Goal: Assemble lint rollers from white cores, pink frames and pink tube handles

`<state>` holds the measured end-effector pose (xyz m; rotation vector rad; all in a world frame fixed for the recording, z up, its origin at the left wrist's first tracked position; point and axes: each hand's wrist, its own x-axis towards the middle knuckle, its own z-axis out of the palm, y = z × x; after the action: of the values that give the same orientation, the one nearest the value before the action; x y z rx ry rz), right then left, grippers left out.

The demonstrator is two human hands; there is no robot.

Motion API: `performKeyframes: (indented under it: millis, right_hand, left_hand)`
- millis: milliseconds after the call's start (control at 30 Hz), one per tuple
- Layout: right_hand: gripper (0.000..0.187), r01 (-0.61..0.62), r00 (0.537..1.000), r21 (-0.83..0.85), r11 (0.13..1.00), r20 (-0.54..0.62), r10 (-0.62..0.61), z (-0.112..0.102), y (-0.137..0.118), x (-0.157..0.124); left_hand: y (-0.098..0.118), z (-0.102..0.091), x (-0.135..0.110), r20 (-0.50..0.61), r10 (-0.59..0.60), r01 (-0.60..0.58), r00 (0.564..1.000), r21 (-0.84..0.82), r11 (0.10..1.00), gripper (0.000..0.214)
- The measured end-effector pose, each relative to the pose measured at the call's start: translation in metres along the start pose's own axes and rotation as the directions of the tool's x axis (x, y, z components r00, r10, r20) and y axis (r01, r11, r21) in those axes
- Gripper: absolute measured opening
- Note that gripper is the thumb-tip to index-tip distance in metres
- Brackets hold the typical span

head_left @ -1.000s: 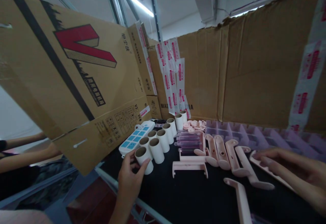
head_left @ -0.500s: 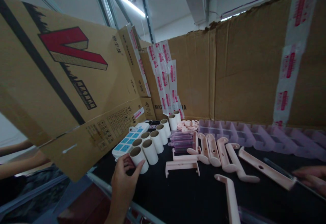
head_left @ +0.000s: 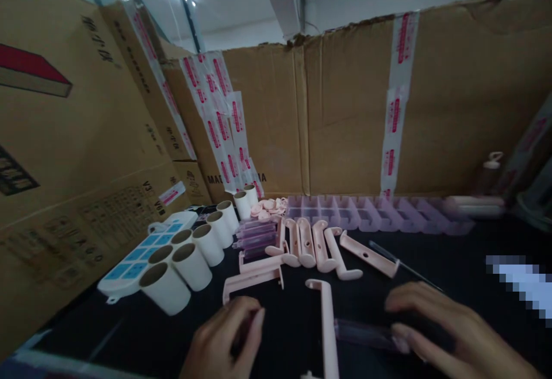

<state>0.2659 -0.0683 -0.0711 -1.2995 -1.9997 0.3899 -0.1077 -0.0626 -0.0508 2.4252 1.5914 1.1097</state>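
My left hand is low at centre, thumb and fingers curled together, with nothing visible in them. Just beyond its fingertips lies a pale pink bracket with bent ends. My right hand reaches in from the lower right, thumb and forefinger apart around the near end of a translucent purple piece. Whether it touches that piece is unclear. Between the hands lies another long pink bracket. A slim tool with a thin metal shaft lies on the black surface beyond my right hand.
Several white cardboard tubes stand at left beside a white case with blue panels. More pink brackets, purple pieces and small pink parts lie mid-table. A purple compartment tray runs along the cardboard wall.
My left hand has let go of the nearest white tube and moved right, towards the pink brackets. My right hand has come away from the slim tool to the purple piece. The view has swung right.
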Motion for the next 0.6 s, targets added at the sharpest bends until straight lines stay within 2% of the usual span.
performKeyframes:
  millis: [67, 133, 200, 267, 300, 367, 400, 433, 500, 533, 600]
  right_hand:
    - [0.031, 0.069, 0.984, -0.079, 0.994, 0.171, -0.055, 0.014, -0.021, 0.006]
    - [0.038, 0.083, 0.969, -0.172, 0.982, 0.246, -0.039, 0.028, -0.034, 0.011]
    - [0.034, 0.074, 0.964, -0.213, 0.974, 0.267, -0.015, 0.038, -0.040, 0.014]
    - [0.029, 0.056, 0.973, -0.166, 0.984, 0.230, -0.016, 0.042, -0.041, 0.014]
    - [0.026, 0.042, 0.983, -0.109, 0.993, 0.183, -0.021, 0.042, -0.041, 0.014]
    - [0.021, 0.003, 0.999, 0.067, 0.998, 0.041, -0.006, 0.038, -0.042, 0.015]
    - [0.019, -0.018, 0.999, 0.177, 0.984, -0.039, 0.026, 0.035, -0.045, 0.017]
    - [0.019, -0.031, 0.992, 0.296, 0.955, -0.104, 0.065, 0.032, -0.048, 0.019]
    - [0.025, -0.030, 0.980, 0.526, 0.850, -0.151, 0.129, 0.029, -0.055, 0.027]
    - [0.029, -0.035, 0.980, 0.621, 0.783, -0.131, 0.148, 0.030, -0.059, 0.031]
    - [0.036, -0.082, 0.985, 0.749, 0.657, -0.041, 0.169, 0.037, -0.063, 0.039]
  left_hand:
    - [0.012, 0.020, 0.007, 0.241, -0.033, 0.047, 0.970, -0.053, 0.998, 0.020]
    - [0.017, 0.035, 0.012, 0.372, -0.073, 0.110, 0.925, -0.077, 0.991, 0.025]
    - [0.014, 0.041, 0.015, 0.404, -0.111, 0.176, 0.908, -0.127, 0.976, 0.026]
    - [0.006, 0.037, 0.019, 0.343, -0.175, 0.263, 0.923, -0.230, 0.937, 0.028]
    - [0.001, 0.032, 0.022, 0.273, -0.226, 0.306, 0.935, -0.301, 0.903, 0.032]
    - [-0.007, 0.021, 0.030, 0.184, -0.340, 0.387, 0.922, -0.450, 0.805, 0.040]
    - [-0.009, 0.016, 0.035, 0.111, -0.386, 0.386, 0.916, -0.509, 0.769, 0.043]
    - [-0.007, 0.013, 0.040, 0.102, -0.392, 0.381, 0.914, -0.542, 0.749, 0.045]
    - [0.002, 0.011, 0.051, 0.186, -0.302, 0.353, 0.935, -0.565, 0.746, 0.045]
    - [0.009, 0.014, 0.056, 0.273, -0.215, 0.338, 0.938, -0.571, 0.748, 0.046]
    - [0.028, 0.023, 0.068, 0.363, -0.063, 0.295, 0.930, -0.633, 0.716, 0.056]
